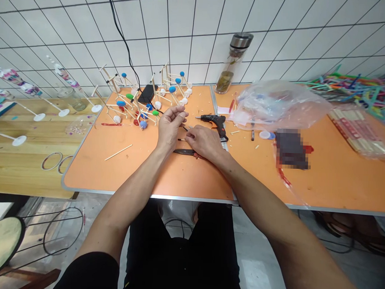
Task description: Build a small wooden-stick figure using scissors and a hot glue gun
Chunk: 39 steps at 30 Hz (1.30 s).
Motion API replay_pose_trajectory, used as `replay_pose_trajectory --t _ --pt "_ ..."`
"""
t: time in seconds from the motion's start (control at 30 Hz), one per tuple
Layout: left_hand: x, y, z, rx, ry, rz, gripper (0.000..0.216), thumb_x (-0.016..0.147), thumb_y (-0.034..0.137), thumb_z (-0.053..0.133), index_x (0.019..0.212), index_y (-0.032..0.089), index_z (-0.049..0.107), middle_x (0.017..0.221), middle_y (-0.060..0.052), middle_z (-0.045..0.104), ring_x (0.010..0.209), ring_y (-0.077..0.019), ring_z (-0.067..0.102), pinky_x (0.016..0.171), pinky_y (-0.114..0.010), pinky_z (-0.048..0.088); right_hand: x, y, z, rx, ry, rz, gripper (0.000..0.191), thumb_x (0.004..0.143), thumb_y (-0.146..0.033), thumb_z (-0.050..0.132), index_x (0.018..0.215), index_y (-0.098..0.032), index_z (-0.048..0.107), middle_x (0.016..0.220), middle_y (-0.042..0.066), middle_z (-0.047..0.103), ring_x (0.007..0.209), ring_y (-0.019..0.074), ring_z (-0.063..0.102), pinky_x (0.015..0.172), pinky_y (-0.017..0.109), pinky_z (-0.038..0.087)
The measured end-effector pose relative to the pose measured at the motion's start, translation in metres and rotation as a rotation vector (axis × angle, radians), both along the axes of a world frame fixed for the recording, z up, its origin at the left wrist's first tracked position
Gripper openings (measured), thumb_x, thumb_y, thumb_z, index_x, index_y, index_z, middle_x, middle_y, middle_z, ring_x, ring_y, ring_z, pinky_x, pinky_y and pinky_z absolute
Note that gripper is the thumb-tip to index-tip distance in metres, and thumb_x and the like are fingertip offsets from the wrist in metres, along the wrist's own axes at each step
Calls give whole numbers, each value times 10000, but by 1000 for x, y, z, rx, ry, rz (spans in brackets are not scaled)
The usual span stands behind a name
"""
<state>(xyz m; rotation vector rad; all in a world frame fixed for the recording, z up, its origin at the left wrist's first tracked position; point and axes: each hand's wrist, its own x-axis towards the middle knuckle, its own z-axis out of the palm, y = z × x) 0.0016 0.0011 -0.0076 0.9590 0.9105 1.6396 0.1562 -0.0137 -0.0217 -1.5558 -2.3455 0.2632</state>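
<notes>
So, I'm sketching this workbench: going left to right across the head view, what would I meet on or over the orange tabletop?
Loose wooden stick → left hand → glue gun → clear plastic bag → packet of pale sticks.

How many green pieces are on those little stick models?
2 that I can see: one green piece left of the black box, and a second green piece closer to the left hand. More may be hidden among the stick models.
</notes>
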Motion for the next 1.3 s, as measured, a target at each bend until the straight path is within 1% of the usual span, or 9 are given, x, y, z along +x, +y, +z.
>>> replay_pose_trajectory --t 0.1,0.2,0.27,0.4,0.57,0.7,0.97,1.07,1.3 --pt "0 1 0 -14 -33 -43 260 808 298 977 908 235 746 806 16 751 666 -96 642 633 -221 499 2 2 -1 51 38 -16 267 1124 -304 587 1047 -232 832 1145 108 827 1026 290 746 671 383 322" --pt "1 0 3 -80 -23 -74 388 840 403 994 790 225 653 686 38 649 566 -75 544 554 -210 444 4 2 1 71 71 -46 280 1128 -299 573 1047 -228 831 1161 114 828 1085 308 739 705 384 365" --pt "3 0 6 -134 -30 -94 431 868 411 984 757 220 614 652 49 606 537 -66 506 534 -203 429 5 2 4 79 94 -59 273 1121 -282 572 1041 -224 827 1175 121 831 1094 308 736 748 386 408" --pt "5 -2 10 -200 -92 -135 352 916 319 953 798 212 639 675 53 624 544 -57 525 566 -190 471 7 2 5 103 122 -63 272 1113 -275 568 1031 -227 823 1165 115 834 1088 304 737 791 390 443" --pt "5 -3 12 -220 -140 -175 283 970 250 903 823 199 667 708 42 655 573 -62 553 602 -199 487 7 2 5 124 130 -67 280 1110 -279 563 1033 -227 828 1126 107 822 1065 296 727 762 380 417" --pt "5 -4 14 -214 -203 -205 254 1043 170 795 818 183 679 691 39 650 556 -56 556 580 -188 473 7 3 5 134 153 -77 275 1104 -276 568 1015 -230 825 1120 105 819 1053 289 716 739 367 392" --pt "6 -7 19 -218 -223 -211 256 1117 208 692 865 163 683 694 31 684 546 -47 594 590 -158 492 8 5 -1 177 219 -75 239 1078 -251 605 985 -223 823 1116 99 836 1038 287 728 719 366 379" --pt "6 -7 19 -222 -217 -204 246 1094 228 734 861 167 682 709 29 699 557 -48 606 608 -158 506 9 5 -2 200 261 -70 230 1065 -239 610 974 -229 821 1088 90 834 1018 283 731 738 368 400" --pt "5 -4 13 -183 -174 -201 183 941 37 761 859 170 664 678 35 694 544 -49 585 600 -155 478 11 11 -4 211 457 -43 191 1012 -237 639 940 -221 815 976 76 835 910 264 735 791 382 472"
